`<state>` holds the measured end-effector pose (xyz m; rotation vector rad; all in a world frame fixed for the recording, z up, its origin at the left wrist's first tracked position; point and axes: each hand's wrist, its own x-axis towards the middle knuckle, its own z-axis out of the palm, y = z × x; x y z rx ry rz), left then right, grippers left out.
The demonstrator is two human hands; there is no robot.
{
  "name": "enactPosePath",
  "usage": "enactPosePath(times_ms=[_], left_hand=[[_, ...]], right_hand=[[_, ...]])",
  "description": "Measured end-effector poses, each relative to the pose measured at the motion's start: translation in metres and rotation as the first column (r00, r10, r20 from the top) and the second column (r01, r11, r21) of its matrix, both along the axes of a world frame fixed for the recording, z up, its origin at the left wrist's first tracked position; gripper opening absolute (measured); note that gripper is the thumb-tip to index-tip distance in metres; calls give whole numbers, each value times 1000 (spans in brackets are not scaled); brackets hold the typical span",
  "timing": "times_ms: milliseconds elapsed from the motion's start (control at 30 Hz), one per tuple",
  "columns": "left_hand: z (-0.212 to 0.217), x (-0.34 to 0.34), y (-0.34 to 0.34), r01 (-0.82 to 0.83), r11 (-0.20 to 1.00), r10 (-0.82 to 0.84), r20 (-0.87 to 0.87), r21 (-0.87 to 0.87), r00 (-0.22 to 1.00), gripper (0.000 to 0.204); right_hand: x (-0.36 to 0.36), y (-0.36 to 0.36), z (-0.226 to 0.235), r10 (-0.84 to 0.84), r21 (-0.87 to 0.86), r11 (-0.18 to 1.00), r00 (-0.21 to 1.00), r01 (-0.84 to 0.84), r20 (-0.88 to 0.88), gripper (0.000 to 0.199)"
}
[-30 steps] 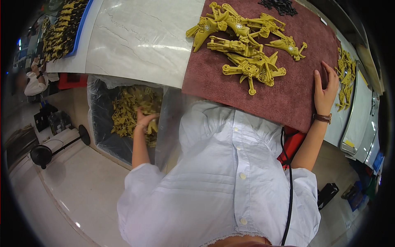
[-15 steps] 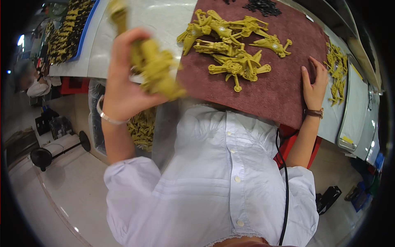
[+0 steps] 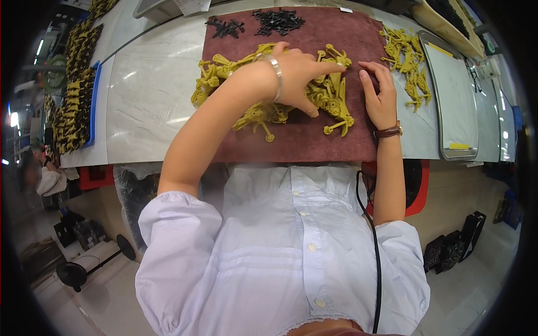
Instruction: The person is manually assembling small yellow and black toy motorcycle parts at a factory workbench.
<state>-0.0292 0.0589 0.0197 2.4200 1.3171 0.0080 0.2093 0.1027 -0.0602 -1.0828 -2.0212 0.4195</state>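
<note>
My left hand (image 3: 300,77) reaches across a pile of olive-yellow moulded plastic parts (image 3: 336,92), its fingers spread and touching or just above them. The parts are jointed pieces with thin arms and round ends; some lie hidden under the hand and forearm. They rest on a dark red cloth (image 3: 235,151) on the table. To the right of the pile, my right hand (image 3: 381,99) lies near the cloth's right edge, thumb apart from loosely bent fingers and nothing in it.
Small black parts (image 3: 278,21) lie in two heaps at the cloth's far side. More yellow parts (image 3: 408,64) lie on the table to the right, beside a metal-rimmed tray (image 3: 457,106). A blue-edged tray (image 3: 94,106) with yellow-and-black pieces stands at the left. Another person sits far left.
My left hand has moved right from beside the cloth onto the pile and let go of the yellow parts it held. The view has shifted; my right hand stays by the cloth's right edge.
</note>
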Motion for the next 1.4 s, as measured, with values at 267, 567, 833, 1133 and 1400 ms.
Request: enactPosePath(times_ms=[267, 567, 833, 1133, 1400], left_hand=[[-14, -17, -67, -339, 848, 228, 298, 407, 927, 46], [-35, 19, -88, -279, 801, 143, 284, 529, 948, 43], [-24, 19, -98, -284, 841, 233, 166, 461, 958, 55], [-15, 22, -80, -435, 761, 183, 484, 482, 856, 55], [7, 51, -53, -16, 765, 617, 740, -644, -268, 49]], right_hand=[[-16, -13, 22, 152, -86, 985, 988, -152, -8, 46], [-30, 22, 18, 173, -168, 974, 977, -152, 121, 64], [-19, 48, 21, 56, -393, 917, 998, -68, -41, 57], [0, 2, 54, 35, -203, 947, 708, -250, -706, 27], [-8, -65, 63, 348, 152, 938, 848, -313, -401, 18]])
